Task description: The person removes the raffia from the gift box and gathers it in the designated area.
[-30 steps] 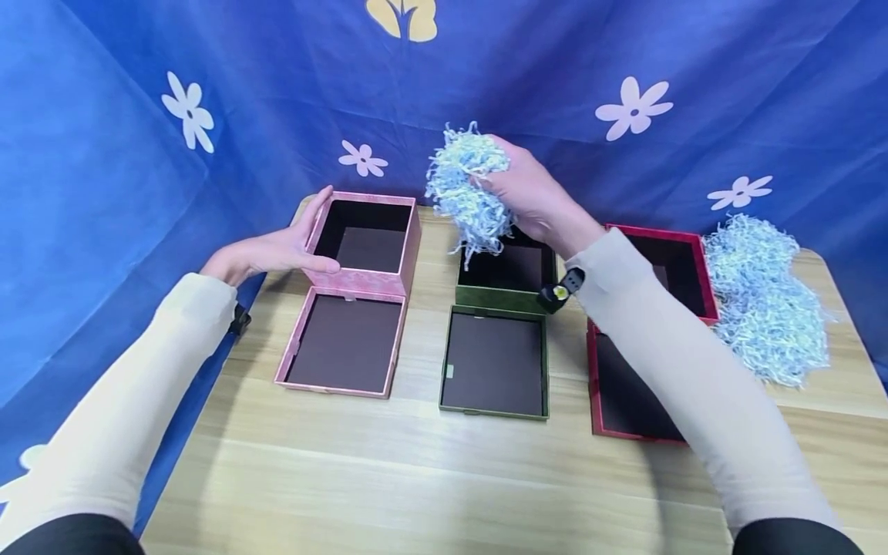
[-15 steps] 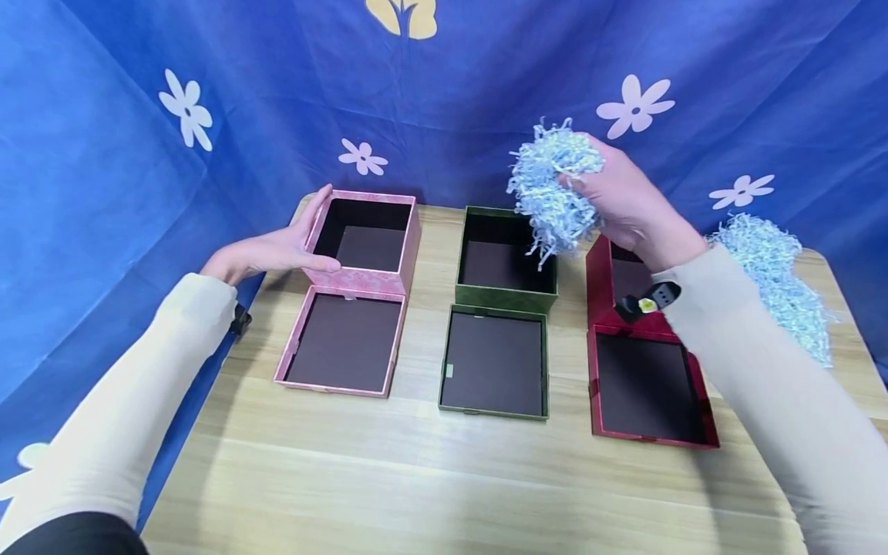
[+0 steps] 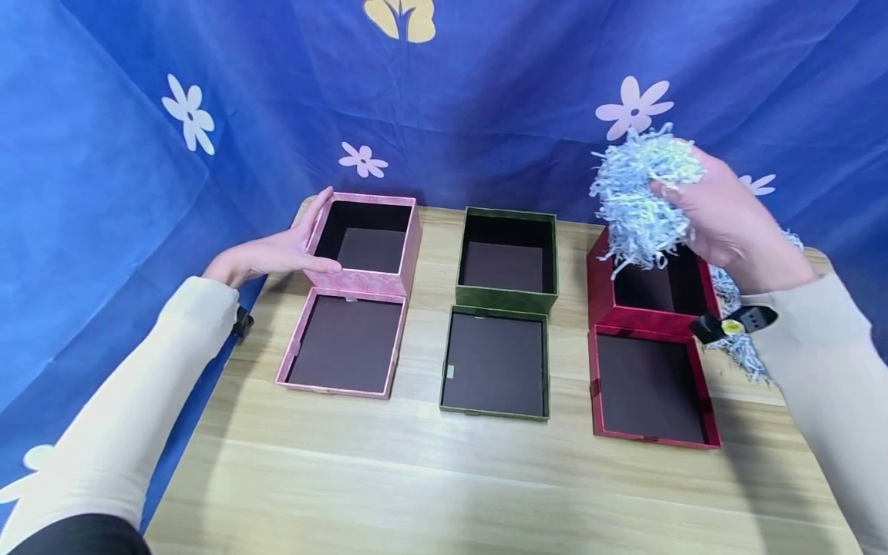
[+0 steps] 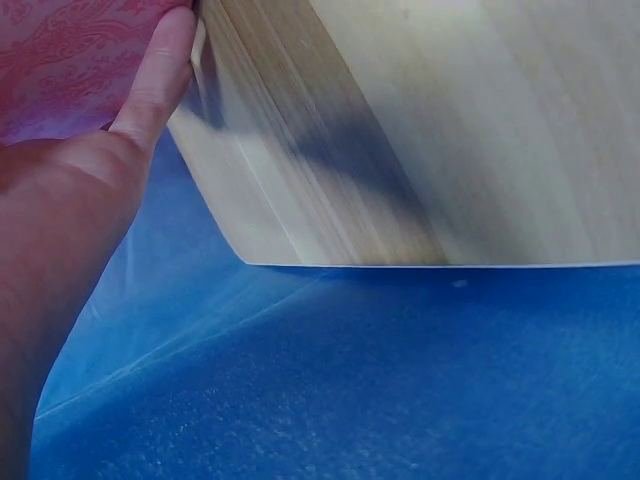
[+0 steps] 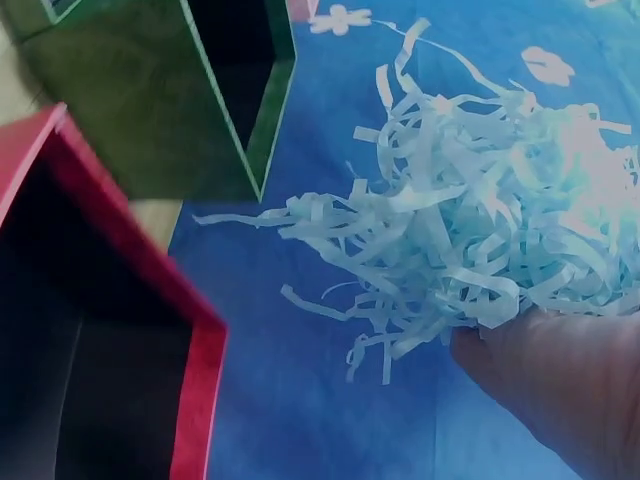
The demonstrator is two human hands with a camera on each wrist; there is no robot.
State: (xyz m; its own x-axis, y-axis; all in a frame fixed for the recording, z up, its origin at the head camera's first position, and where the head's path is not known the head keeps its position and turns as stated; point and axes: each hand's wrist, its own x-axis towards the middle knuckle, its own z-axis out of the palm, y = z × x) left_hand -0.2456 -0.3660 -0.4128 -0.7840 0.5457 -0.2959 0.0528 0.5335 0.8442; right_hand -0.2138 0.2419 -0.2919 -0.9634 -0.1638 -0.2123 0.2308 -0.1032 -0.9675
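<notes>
My right hand [image 3: 728, 216] grips a bunch of light blue shredded paper [image 3: 641, 196] in the air above the red box [image 3: 634, 317]. In the right wrist view, loose strands of the shredded paper [image 5: 450, 210] stick out beyond the thumb. My left hand [image 3: 274, 250] rests against the left side of the pink box [image 3: 361, 281], thumb along the front rim and fingers stretched toward the back corner. The left wrist view has the same hand [image 4: 110, 160] touching the pink patterned wall [image 4: 70, 60].
A green box [image 3: 506, 297] stands between the pink and red ones. In front of the boxes lie a pink lid [image 3: 343, 343], a green lid [image 3: 494, 362] and a red lid [image 3: 652, 389]. More shredded paper [image 3: 745, 358] lies at the right, partly hidden by the right arm. A blue curtain [image 3: 520, 116] hangs behind.
My right hand has carried the shredded paper rightward, from above the green box to above the red box. The left hand has stayed at the pink box.
</notes>
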